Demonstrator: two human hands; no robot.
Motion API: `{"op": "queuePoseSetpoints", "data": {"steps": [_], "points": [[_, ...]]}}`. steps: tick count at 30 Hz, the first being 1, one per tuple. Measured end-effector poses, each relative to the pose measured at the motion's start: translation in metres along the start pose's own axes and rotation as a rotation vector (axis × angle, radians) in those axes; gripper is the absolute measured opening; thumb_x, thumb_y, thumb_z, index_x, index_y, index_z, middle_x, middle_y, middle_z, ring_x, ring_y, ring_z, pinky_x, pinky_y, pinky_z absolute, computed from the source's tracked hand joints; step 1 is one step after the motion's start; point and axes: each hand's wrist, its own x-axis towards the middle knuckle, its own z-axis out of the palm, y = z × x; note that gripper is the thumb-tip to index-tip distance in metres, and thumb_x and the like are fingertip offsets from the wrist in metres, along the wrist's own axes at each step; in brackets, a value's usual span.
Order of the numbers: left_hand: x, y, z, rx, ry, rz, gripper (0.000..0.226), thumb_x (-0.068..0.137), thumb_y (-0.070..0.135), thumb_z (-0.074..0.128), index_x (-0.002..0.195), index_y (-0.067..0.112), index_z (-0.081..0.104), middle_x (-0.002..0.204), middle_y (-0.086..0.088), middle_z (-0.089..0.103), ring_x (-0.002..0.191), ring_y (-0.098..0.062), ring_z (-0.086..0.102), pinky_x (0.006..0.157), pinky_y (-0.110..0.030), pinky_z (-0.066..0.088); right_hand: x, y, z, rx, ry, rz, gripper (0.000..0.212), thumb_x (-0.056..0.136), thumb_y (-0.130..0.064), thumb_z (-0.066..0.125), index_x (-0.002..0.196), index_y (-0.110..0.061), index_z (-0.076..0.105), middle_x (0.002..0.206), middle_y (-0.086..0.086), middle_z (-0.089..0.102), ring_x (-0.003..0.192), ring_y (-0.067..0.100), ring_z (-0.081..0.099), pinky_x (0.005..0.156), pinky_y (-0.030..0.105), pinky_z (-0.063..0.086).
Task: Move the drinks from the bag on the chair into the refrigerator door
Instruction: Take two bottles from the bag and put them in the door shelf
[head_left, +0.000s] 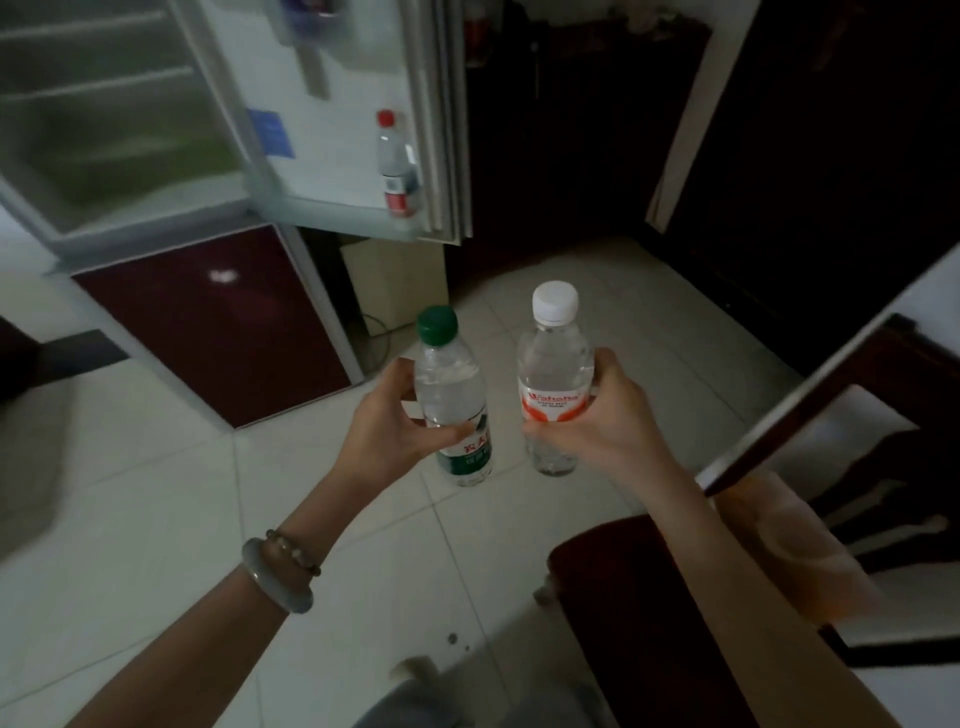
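Observation:
My left hand (387, 423) grips a clear water bottle with a green cap (452, 384) and green label, held upright over the floor. My right hand (605, 415) grips a second clear bottle with a white cap (555, 358) and a red-and-white label, also upright, just right of the first. Both bottles hang below and in front of the open refrigerator door (332, 130), at upper centre. One bottle with a red cap (396, 163) stands in the door's bottom shelf at its right end. The bag is not in view.
The refrigerator body (104, 130) with its shelves is at upper left, above a dark red lower door (218, 322). A dark chair seat (639, 597) is at lower right under my right arm. A beige box (400, 286) sits on the floor below the door. White floor tiles (182, 519) spread below.

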Motion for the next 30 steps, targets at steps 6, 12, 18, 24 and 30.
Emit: {"op": "queuePoseSetpoints", "data": {"steps": [6, 12, 18, 24, 30], "points": [[-0.005, -0.034, -0.112, 0.053, 0.055, 0.011, 0.059, 0.058, 0.038, 0.083, 0.104, 0.023, 0.050, 0.102, 0.010, 0.063, 0.099, -0.008, 0.060, 0.084, -0.027, 0.050, 0.012, -0.073, 0.087, -0.001, -0.019, -0.045, 0.071, 0.052, -0.029, 0.088, 0.107, -0.029, 0.042, 0.086, -0.019, 0.056, 0.078, -0.005, 0.056, 0.069, 0.016, 0.045], [0.014, -0.054, -0.182, 0.038, 0.131, 0.039, 0.057, 0.062, 0.032, 0.084, 0.106, 0.018, 0.051, 0.101, 0.011, 0.063, 0.098, -0.006, 0.060, 0.081, -0.024, 0.051, 0.043, -0.123, 0.141, -0.007, -0.033, -0.108, 0.071, 0.050, -0.033, 0.088, 0.104, -0.030, 0.042, 0.085, -0.019, 0.056, 0.076, -0.008, 0.055, 0.062, 0.012, 0.042], [0.061, -0.076, -0.219, 0.018, 0.181, 0.052, 0.057, 0.061, 0.036, 0.081, 0.106, 0.019, 0.050, 0.099, 0.014, 0.061, 0.096, -0.004, 0.060, 0.078, -0.020, 0.049, 0.100, -0.143, 0.179, 0.003, -0.056, -0.100, 0.080, 0.048, -0.030, 0.089, 0.116, -0.024, 0.046, 0.102, -0.008, 0.061, 0.089, 0.008, 0.061, 0.078, 0.028, 0.051], [0.144, -0.108, -0.246, 0.016, 0.195, 0.048, 0.054, 0.063, 0.032, 0.083, 0.105, 0.021, 0.050, 0.100, 0.016, 0.061, 0.097, -0.003, 0.060, 0.078, -0.021, 0.051, 0.193, -0.155, 0.214, 0.017, -0.027, -0.142, 0.078, 0.046, -0.029, 0.091, 0.111, -0.023, 0.048, 0.102, -0.008, 0.064, 0.090, 0.008, 0.063, 0.080, 0.028, 0.051], [0.250, -0.122, -0.268, -0.008, 0.188, 0.061, 0.060, 0.064, 0.028, 0.083, 0.113, 0.020, 0.049, 0.102, 0.019, 0.059, 0.098, 0.001, 0.059, 0.076, -0.014, 0.050, 0.296, -0.176, 0.229, 0.017, -0.016, -0.198, 0.075, 0.048, -0.029, 0.090, 0.110, -0.025, 0.049, 0.097, -0.013, 0.061, 0.088, 0.004, 0.061, 0.080, 0.026, 0.050]]}}
